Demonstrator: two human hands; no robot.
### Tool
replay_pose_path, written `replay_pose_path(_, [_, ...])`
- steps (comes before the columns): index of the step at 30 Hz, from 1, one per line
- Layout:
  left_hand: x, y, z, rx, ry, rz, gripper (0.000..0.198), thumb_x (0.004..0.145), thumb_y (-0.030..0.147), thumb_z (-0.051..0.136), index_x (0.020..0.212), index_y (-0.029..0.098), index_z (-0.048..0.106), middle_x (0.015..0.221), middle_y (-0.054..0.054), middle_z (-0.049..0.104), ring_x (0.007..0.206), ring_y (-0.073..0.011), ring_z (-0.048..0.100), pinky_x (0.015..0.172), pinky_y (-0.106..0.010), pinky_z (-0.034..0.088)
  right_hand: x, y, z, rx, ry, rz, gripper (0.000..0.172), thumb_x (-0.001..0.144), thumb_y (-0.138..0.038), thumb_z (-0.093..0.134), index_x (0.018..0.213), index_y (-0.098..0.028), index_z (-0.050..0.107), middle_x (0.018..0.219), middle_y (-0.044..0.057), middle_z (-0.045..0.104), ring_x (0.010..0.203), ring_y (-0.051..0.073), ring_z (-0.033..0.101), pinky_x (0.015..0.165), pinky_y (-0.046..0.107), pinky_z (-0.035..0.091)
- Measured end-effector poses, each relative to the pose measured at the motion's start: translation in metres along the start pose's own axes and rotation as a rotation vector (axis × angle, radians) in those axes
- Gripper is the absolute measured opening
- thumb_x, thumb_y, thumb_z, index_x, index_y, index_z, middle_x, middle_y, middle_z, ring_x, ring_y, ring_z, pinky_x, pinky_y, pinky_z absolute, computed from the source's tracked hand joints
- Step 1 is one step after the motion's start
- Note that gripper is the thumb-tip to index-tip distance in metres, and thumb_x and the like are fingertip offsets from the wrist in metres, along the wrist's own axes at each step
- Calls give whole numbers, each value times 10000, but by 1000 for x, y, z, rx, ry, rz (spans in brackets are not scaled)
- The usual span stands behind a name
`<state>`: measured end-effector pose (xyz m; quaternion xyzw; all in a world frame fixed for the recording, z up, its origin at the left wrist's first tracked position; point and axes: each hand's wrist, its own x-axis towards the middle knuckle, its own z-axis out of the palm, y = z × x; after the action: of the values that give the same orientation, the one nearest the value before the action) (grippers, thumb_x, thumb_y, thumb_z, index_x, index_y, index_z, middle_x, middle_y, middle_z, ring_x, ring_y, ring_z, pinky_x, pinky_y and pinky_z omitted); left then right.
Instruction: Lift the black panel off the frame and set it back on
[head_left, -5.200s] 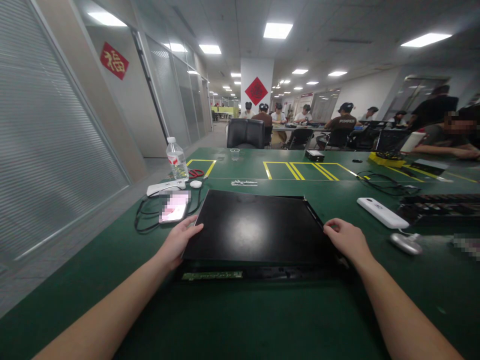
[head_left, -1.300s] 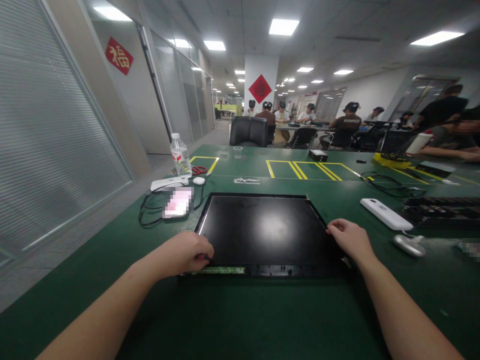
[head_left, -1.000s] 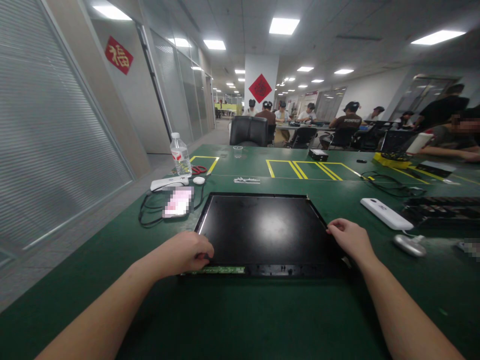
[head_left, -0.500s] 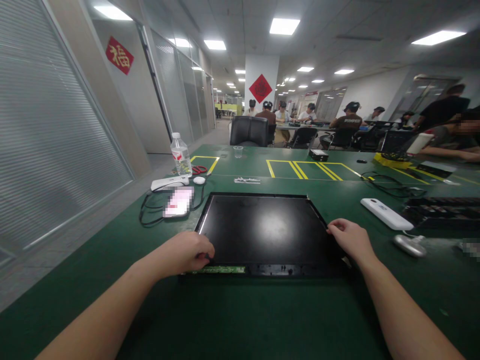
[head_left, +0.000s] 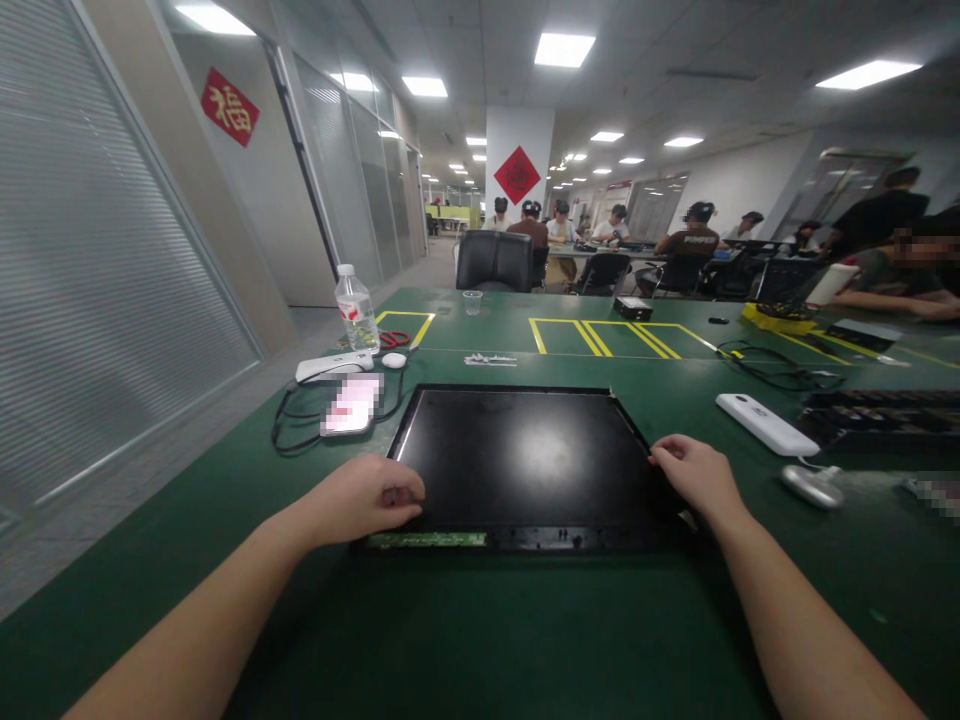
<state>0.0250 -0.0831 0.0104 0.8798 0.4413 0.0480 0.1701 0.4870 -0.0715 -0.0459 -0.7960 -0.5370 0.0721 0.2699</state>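
Observation:
A black LCD display panel (head_left: 517, 455) lies flat on the green table, its dark screen reflecting a ceiling light. A green circuit board strip (head_left: 431, 540) runs along its near edge on the left side. At the panel's lower left corner is my left hand (head_left: 367, 495), its fingers curled inward over the edge; what they hold, if anything, is hidden. My right hand (head_left: 697, 475) pinches the panel's right edge between thumb and fingers. A small pale tab (head_left: 687, 519) shows beside that edge, below the hand.
Left of the panel are a phone (head_left: 351, 404), a white power bank (head_left: 334, 366), cables, red scissors (head_left: 394, 340) and a water bottle (head_left: 357, 310). To the right lie another white power bank (head_left: 765, 425) and a silver device (head_left: 812, 486). Several people sit at tables farther back.
The fingers of my left hand have shifted slightly and loosened a little at the panel's corner. My right hand stays at the right edge. The whole view has moved slightly.

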Motion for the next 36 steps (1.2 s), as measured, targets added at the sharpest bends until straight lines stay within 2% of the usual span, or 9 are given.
replay_pose_path(2, [2, -4, -2, 2, 100, -98, 256, 854, 377, 531, 859, 216, 730, 728, -25, 703, 654, -177, 628, 596, -257, 416, 0, 0, 0, 1, 6, -3, 214, 746, -341, 544, 779, -241, 729, 765, 30, 738, 757, 224, 653, 640, 319, 421])
replay_pose_path(6, [5, -21, -2, 101, 247, -413, 311, 850, 458, 493, 816, 212, 680, 808, -57, 722, 742, -231, 650, 605, -289, 408, -1, -2, -1, 5, 13, -11, 219, 762, -337, 531, 774, -235, 724, 766, 32, 735, 742, 218, 650, 635, 316, 419])
replay_pose_path(8, [6, -32, 0, 127, 249, -524, 342, 839, 510, 483, 797, 214, 649, 806, -67, 720, 752, -252, 657, 592, -297, 401, -2, -3, -2, 8, 2, -5, 221, 766, -336, 528, 777, -236, 725, 770, 27, 734, 755, 218, 651, 636, 313, 419])
replay_pose_path(11, [7, -44, 5, 118, 188, -583, 394, 846, 558, 442, 806, 210, 622, 820, -87, 721, 768, -271, 666, 603, -310, 407, -1, -2, -2, 21, -2, 1, 219, 763, -337, 533, 782, -237, 728, 769, 27, 731, 771, 219, 651, 644, 311, 421])
replay_pose_path(16, [11, -45, 11, 95, 106, -553, 366, 864, 532, 414, 809, 219, 595, 846, -91, 728, 786, -269, 679, 603, -307, 417, -2, -5, -6, 70, -14, 39, 191, 744, -321, 550, 752, -243, 724, 755, 25, 728, 781, 219, 648, 658, 310, 426])
replay_pose_path(21, [14, -34, 13, 161, 107, -561, 275, 875, 427, 413, 742, 225, 545, 832, -104, 735, 770, -268, 686, 583, -311, 416, -3, -11, -9, 91, -27, 36, 182, 744, -313, 548, 711, -246, 714, 742, 19, 726, 773, 212, 648, 668, 306, 426])
replay_pose_path(26, [17, -29, 11, 193, 114, -589, 235, 884, 358, 401, 782, 214, 556, 928, -143, 743, 841, -287, 702, 645, -334, 450, -3, -11, -6, 127, -27, 22, 175, 726, -320, 549, 697, -243, 703, 705, 19, 725, 742, 209, 653, 658, 300, 433])
replay_pose_path(32, [16, -35, 11, 198, 91, -558, 229, 895, 335, 369, 798, 216, 540, 947, -147, 731, 850, -283, 695, 653, -329, 444, -2, -8, -3, 155, -28, 37, 189, 746, -329, 539, 740, -240, 706, 739, 14, 738, 767, 207, 660, 670, 299, 434])
replay_pose_path(36, [15, -41, 14, 187, 115, -561, 207, 884, 341, 380, 766, 231, 510, 894, -116, 726, 817, -267, 686, 632, -311, 424, -3, -6, -1, 116, -15, 16, 191, 762, -311, 535, 770, -237, 711, 743, 15, 734, 765, 200, 659, 663, 292, 427])
